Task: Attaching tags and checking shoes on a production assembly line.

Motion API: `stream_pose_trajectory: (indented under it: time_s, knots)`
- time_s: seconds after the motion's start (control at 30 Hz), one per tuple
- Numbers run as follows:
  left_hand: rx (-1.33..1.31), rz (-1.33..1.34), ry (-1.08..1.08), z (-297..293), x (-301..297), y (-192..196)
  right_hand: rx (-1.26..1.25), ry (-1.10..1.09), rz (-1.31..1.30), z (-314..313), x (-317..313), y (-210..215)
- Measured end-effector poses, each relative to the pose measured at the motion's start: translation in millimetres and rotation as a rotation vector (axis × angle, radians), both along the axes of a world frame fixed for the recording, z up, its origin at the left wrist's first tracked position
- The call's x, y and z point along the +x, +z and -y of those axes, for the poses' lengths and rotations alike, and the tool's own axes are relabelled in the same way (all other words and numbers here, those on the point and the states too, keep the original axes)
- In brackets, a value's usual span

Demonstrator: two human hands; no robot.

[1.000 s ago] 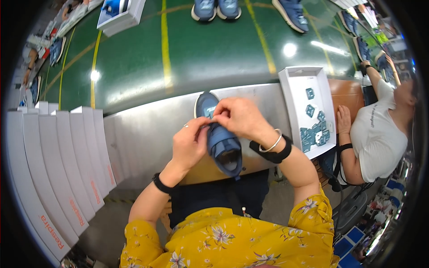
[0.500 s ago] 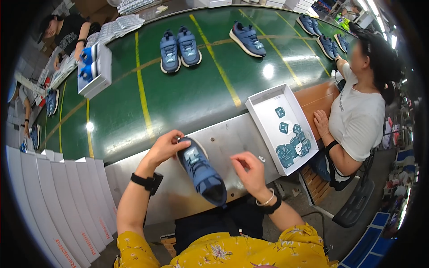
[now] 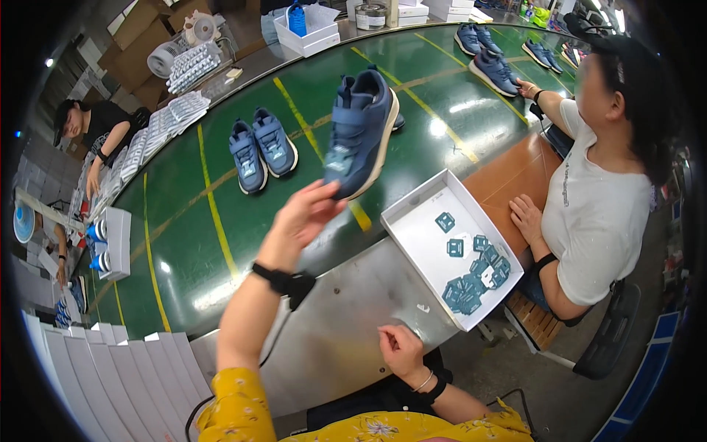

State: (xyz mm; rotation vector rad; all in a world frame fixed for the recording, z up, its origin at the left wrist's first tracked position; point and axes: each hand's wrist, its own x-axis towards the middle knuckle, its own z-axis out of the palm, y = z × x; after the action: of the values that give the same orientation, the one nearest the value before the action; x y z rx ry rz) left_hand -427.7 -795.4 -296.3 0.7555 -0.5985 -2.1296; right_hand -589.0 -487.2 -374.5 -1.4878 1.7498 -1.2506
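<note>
My left hand (image 3: 303, 215) grips a blue sneaker (image 3: 359, 140) by its toe end. The shoe is tilted up over the green belt (image 3: 243, 221), its heel pointing away from me and its pale sole turned right. A teal tag lies on its front. Behind it, another dark shoe (image 3: 398, 122) is mostly hidden. My right hand (image 3: 402, 352) hovers by the near edge of the metal worktop (image 3: 324, 339), fingers curled closed with nothing visible in them. Right of the worktop, a white open box (image 3: 412, 225) contains several teal tags (image 3: 464, 293).
A pair of blue sneakers (image 3: 262, 151) stands on the belt, with more shoes (image 3: 492, 72) farther right. White boxes (image 3: 125, 368) are stacked at my left. A co-worker in a white shirt (image 3: 600, 191) sits at right, one hand beside a shoe. Another person (image 3: 96, 140) works far left.
My left hand has lifted the sneaker off the metal worktop and carried it forward over the belt. My right hand has drawn back toward me. The view has shifted.
</note>
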Motion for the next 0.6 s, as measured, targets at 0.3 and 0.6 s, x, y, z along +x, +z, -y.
stream_pose_trajectory:
  time_s: [0.3,0.6]
  knots:
    - [0.183,-0.168,0.182,128,-226,-51,0.017,-0.001,-0.072,1,3,0]
    - [0.171,0.156,0.023,213,-252,-92,0.015,0.020,-0.167,9,2,-7]
